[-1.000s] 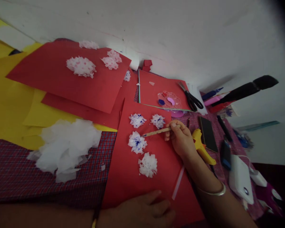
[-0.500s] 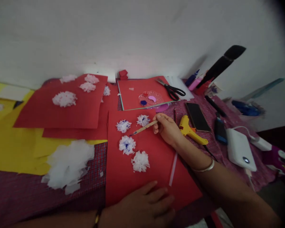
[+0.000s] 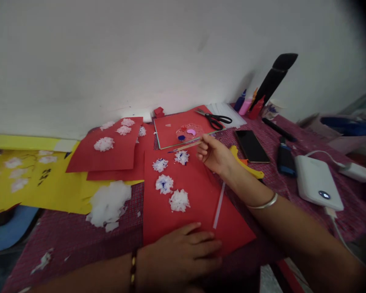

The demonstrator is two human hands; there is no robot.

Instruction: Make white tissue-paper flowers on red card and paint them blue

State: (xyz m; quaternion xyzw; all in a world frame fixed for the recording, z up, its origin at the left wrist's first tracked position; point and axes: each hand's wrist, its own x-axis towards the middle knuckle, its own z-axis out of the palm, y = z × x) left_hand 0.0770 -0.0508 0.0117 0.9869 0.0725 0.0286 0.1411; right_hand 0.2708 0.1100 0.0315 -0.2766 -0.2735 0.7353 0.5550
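My right hand (image 3: pixel 215 154) pinches a thin paintbrush (image 3: pixel 187 147), its blue-stained tip pointing left, just above the top paper flowers. Fingers spread, my left hand (image 3: pixel 179 252) lies flat on the near edge of a red paper sheet (image 3: pixel 201 203). On that sheet are a plain white paper flower (image 3: pixel 179 200) and three flowers dabbed with blue: one at the middle left (image 3: pixel 164 184), one at the upper left (image 3: pixel 160 165) and one at the upper right (image 3: pixel 181 157). Beyond the brush lies a clear palette (image 3: pixel 189 132) with blue, red and pink paint.
Black scissors (image 3: pixel 215 120) rest beside the palette. To the right are a yellow glue gun (image 3: pixel 247 162), a phone (image 3: pixel 251 146), a white power bank (image 3: pixel 319 183) and paint bottles (image 3: pixel 247 103). White paper scraps (image 3: pixel 110 205) and a red sheet with flowers (image 3: pixel 110 158) lie left.
My right hand has lifted the brush up and away from the middle-left flower toward the palette. My left hand stays flat on the sheet. The view has shifted somewhat.
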